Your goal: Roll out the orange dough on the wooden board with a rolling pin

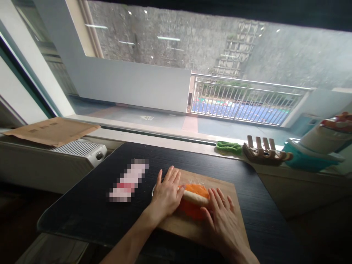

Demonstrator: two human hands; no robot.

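Note:
An orange flat piece [195,189] lies on a wooden board [220,183] on a black table [90,205]. Across the orange piece lies a pale roll [195,198]. My left hand [166,192] rests flat on the roll's left end, fingers straight and together. My right hand [221,216] lies flat on the roll's right end, palm down. Both hands press on the roll from above; neither closes around it. A round edge, perhaps a small dish [153,189], peeks out under my left hand.
A blurred white and pink packet [128,180] lies left of the board. On the window sill are a green cloth [228,147], a wooden rack [264,151] and a teal object [308,158]. A white heater [79,150] with cardboard [52,130] stands at left.

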